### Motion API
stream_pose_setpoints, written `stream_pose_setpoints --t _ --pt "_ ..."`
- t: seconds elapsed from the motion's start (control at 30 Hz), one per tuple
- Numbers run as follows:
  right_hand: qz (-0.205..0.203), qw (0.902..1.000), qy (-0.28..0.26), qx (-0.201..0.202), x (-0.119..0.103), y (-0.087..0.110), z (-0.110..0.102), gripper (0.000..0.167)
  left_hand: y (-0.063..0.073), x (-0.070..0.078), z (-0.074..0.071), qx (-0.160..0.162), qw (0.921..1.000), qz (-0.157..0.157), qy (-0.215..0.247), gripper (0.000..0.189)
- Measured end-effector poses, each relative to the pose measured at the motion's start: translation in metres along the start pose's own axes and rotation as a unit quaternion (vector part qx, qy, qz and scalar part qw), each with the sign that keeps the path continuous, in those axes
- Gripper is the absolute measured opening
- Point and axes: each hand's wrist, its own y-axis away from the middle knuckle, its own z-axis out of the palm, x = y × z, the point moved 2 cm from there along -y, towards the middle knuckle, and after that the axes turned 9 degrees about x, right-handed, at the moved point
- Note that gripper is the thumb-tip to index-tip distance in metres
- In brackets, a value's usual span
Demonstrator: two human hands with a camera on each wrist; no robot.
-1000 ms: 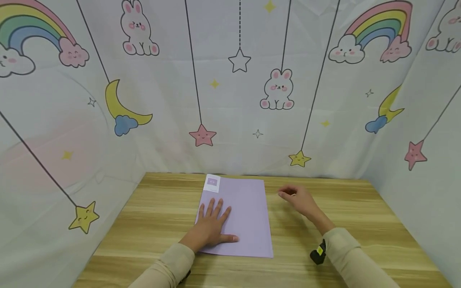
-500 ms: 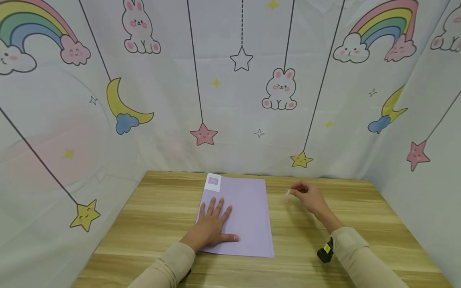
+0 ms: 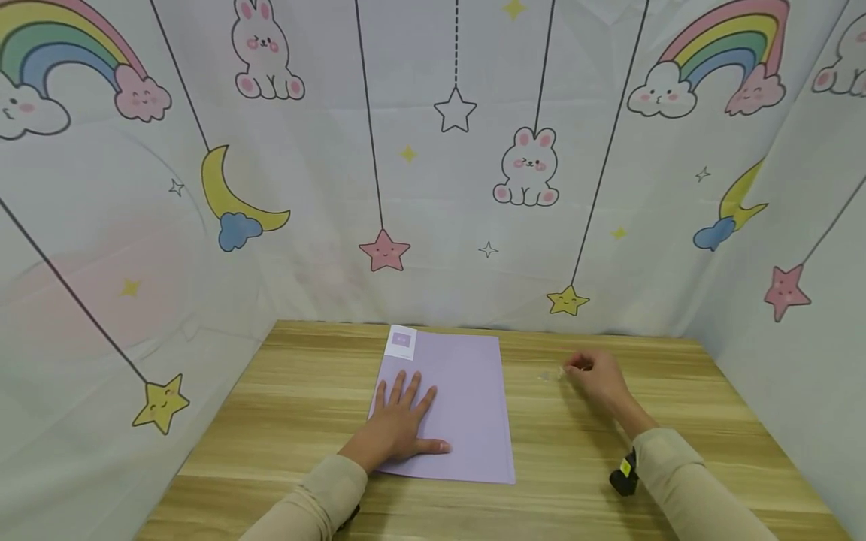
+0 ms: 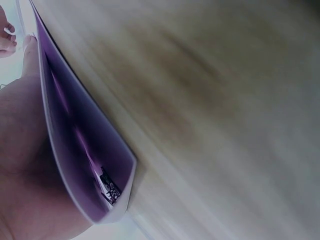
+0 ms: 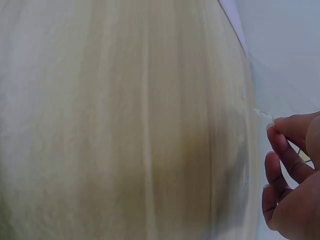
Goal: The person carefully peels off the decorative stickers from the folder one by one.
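A wood-grained desk (image 3: 271, 421) bore one smooth, rectangular lilac folder (image 3: 470, 409), unmoved beneath the left hand (image 3: 395, 428), fingers spread flat. Farther off, the right hand (image 3: 602, 379) had shifted rightward, away from the folder, its thumb and finger pinching one tiny clear piece (image 5: 262, 113). Behind hung white cloth (image 3: 446, 293) printed with two rainbows.
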Motion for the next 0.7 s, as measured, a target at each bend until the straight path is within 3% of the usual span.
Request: stream_pose_setpoints --t 0.7 --pt "-0.033 0.9979 0.055 0.008 0.016 0.004 0.008 0.008 0.001 0.002 -0.004 0.001 1.0 0.001 0.005 0.108"
